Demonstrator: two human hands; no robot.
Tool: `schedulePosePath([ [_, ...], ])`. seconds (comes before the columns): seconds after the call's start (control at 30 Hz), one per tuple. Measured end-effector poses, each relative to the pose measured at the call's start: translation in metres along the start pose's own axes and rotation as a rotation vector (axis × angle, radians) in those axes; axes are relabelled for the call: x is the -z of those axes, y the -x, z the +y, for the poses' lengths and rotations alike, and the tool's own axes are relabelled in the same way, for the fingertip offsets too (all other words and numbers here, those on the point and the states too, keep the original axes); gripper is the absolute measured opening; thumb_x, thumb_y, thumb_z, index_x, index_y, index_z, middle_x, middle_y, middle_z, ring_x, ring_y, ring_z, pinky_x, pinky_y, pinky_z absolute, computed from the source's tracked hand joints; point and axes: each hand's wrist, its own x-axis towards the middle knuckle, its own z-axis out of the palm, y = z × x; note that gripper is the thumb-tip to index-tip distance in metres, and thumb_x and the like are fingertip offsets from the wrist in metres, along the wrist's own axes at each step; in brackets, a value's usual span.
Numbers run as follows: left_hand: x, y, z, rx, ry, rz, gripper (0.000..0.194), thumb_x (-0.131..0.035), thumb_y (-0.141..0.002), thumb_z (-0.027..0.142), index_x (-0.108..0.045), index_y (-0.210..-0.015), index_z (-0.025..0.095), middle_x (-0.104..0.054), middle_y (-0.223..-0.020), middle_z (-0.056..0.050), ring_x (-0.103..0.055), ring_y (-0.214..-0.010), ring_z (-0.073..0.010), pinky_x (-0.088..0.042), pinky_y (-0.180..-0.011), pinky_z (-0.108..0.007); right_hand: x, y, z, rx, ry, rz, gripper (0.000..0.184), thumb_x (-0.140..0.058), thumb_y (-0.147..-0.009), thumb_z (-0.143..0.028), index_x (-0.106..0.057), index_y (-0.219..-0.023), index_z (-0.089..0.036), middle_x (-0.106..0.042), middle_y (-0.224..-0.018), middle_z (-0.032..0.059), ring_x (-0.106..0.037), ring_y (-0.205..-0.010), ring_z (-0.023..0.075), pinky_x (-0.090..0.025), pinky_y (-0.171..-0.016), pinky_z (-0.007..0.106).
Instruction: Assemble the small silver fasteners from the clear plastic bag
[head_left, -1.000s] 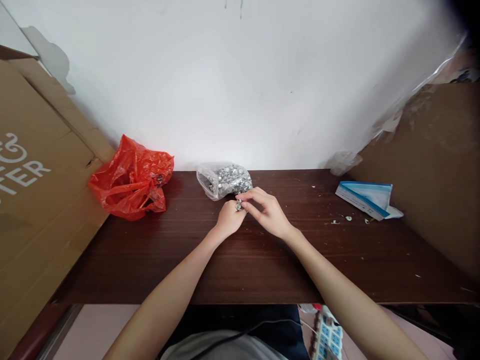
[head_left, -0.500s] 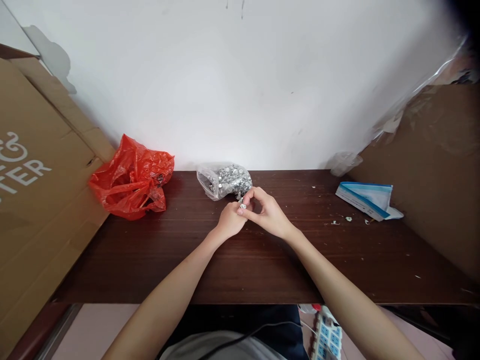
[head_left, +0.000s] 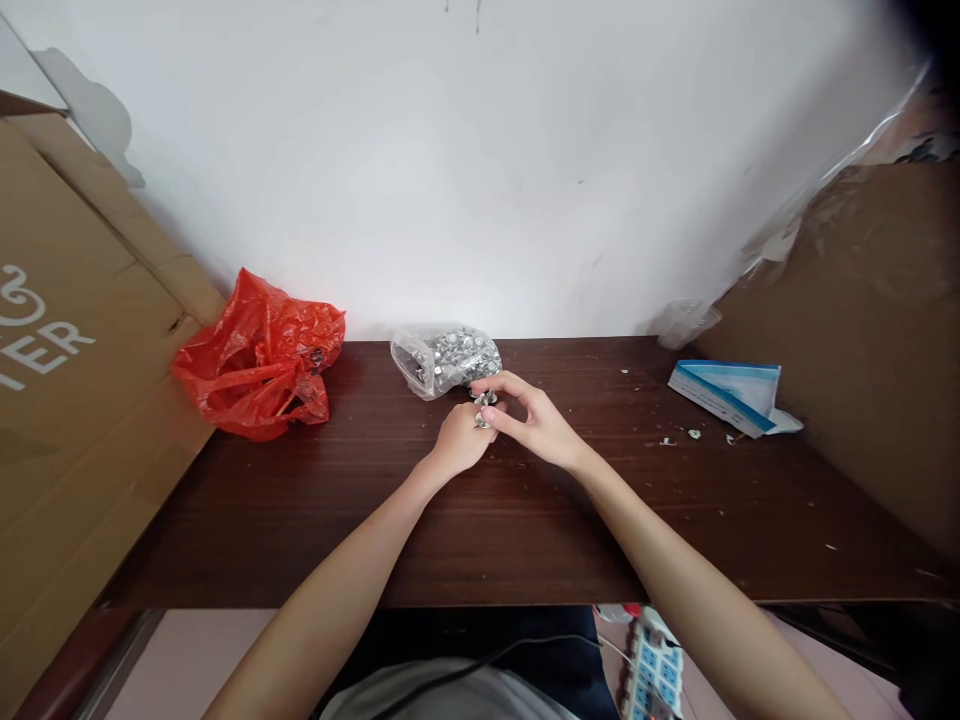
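Over the table, my left hand [head_left: 459, 438] is closed, its fingers mostly hidden behind its back and my right hand. Small shiny metal pieces [head_left: 482, 418] with round heads show at its thumb side. My right hand [head_left: 536, 428] comes in from the right, thumb and forefinger apart around these pieces. Its thumb tip touches or nearly touches the lowest one, and the forefinger reaches over the upper ones. Just behind the hands lies a clear plastic bag [head_left: 411, 360], its mouth to the left, full of similar metal pieces [head_left: 459, 350].
A red plastic bag [head_left: 259, 350] lies at the left by a cardboard box [head_left: 75, 400]. On the right are a blue-and-white packet [head_left: 724, 390], small white scraps [head_left: 694, 434] and another box [head_left: 847, 300]. A white wall [head_left: 480, 180] borders the dark table [head_left: 480, 540]. A power strip [head_left: 654, 665] sits below.
My right thumb and forefinger have spread apart from their pinch at the metal pieces, showing more of them. My left hand stays in nearly the same place. The view has shifted slightly.
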Motion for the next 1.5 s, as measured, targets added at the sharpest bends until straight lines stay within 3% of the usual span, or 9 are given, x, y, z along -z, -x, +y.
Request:
schedulePosePath([
  [0.17,0.000,-0.001,0.001,0.001,-0.028,-0.025,0.033,-0.046,-0.083,0.026,-0.050,-0.051,0.017,-0.054,-0.052,0.000,-0.049,-0.054,-0.0134,-0.037,-0.054,-0.025,-0.001,0.000,0.000,0.001,0.014,0.050,0.025,-0.070,-0.077,-0.045,-0.061,-0.075,-0.021,-0.062,-0.095,0.0070,-0.058,-0.093,0.0230,-0.049,-0.084,0.041],
  [0.33,0.000,-0.001,0.001,-0.005,0.034,-0.012,0.036,-0.045,-0.084,0.029,-0.047,-0.050,0.017,-0.054,-0.051,0.000,-0.049,-0.052,-0.0126,-0.036,-0.054,-0.025,0.001,0.001,-0.002,-0.048,-0.123,-0.071,0.029,-0.062,-0.084,-0.045,-0.061,-0.104,-0.024,-0.060,-0.108,0.0080,-0.059,-0.094,0.0215,-0.053,-0.080,0.040],
  [0.47,0.000,-0.001,0.002,-0.006,0.032,-0.031,0.038,-0.045,-0.084,0.031,-0.046,-0.048,0.017,-0.053,-0.050,0.000,-0.048,-0.052,-0.0125,-0.036,-0.055,-0.026,0.003,0.001,-0.001,-0.005,-0.057,0.004,0.023,-0.070,-0.077,-0.043,-0.063,-0.080,-0.021,-0.060,-0.100,0.0070,-0.058,-0.095,0.0224,-0.051,-0.084,0.040],
  [0.67,-0.001,0.000,0.001,-0.010,0.023,-0.015,0.041,-0.044,-0.085,0.035,-0.045,-0.048,0.017,-0.052,-0.049,0.000,-0.047,-0.050,-0.0123,-0.035,-0.054,-0.026,0.002,0.001,0.000,-0.068,-0.148,-0.084,0.028,-0.064,-0.082,-0.045,-0.065,-0.098,-0.023,-0.058,-0.111,0.0081,-0.061,-0.085,0.0188,-0.055,-0.068,0.034],
  [0.77,-0.001,-0.001,0.001,-0.014,0.022,-0.032,0.039,-0.044,-0.085,0.035,-0.045,-0.050,0.017,-0.054,-0.051,0.001,-0.047,-0.051,-0.0124,-0.034,-0.054,-0.026,0.003,0.001,0.002,-0.003,-0.065,-0.009,0.024,-0.072,-0.075,-0.042,-0.063,-0.081,-0.021,-0.059,-0.100,0.0062,-0.059,-0.092,0.0212,-0.052,-0.080,0.038],
  [0.93,-0.002,-0.002,0.002,0.024,0.033,-0.021,0.041,-0.044,-0.085,0.039,-0.046,-0.050,0.017,-0.053,-0.051,0.000,-0.047,-0.052,-0.0126,-0.032,-0.052,-0.025,0.003,0.001,0.000,-0.007,-0.086,-0.099,0.029,-0.066,-0.081,-0.039,-0.063,-0.105,-0.023,-0.059,-0.111,0.0077,-0.060,-0.095,0.0211,-0.051,-0.083,0.040],
  [1.07,-0.002,-0.002,-0.002,0.001,0.083,-0.037,0.036,-0.045,-0.084,0.037,-0.046,-0.054,0.017,-0.051,-0.053,0.002,-0.046,-0.054,-0.0120,-0.032,-0.052,-0.025,0.002,0.001,0.002,-0.027,-0.098,-0.058,0.022,-0.071,-0.077,-0.041,-0.064,-0.086,-0.022,-0.058,-0.108,0.0074,-0.061,-0.087,0.0201,-0.054,-0.074,0.038],
  [1.17,-0.003,-0.004,-0.007,-0.053,0.087,-0.038,0.042,-0.046,-0.084,0.039,-0.037,-0.049,0.017,-0.042,-0.049,0.003,-0.040,-0.052,-0.0103,-0.030,-0.052,-0.025,0.003,0.001,0.002,-0.002,-0.078,-0.039,0.035,-0.076,-0.072,-0.036,-0.060,-0.099,-0.022,-0.060,-0.105,0.0068,-0.058,-0.101,0.0232,-0.049,-0.089,0.042],
  [1.5,-0.008,-0.004,-0.001,0.095,0.276,0.070,0.031,-0.043,-0.089,0.039,-0.052,-0.069,0.016,-0.054,-0.061,0.000,-0.050,-0.048,-0.0103,-0.037,-0.044,-0.021,-0.024,0.002,0.013,0.082,-0.024,-0.012,0.021,-0.050,-0.093,-0.034,-0.062,-0.108,-0.025,-0.058,-0.112,0.0085,-0.056,-0.108,0.0224,-0.047,-0.094,0.042],
])
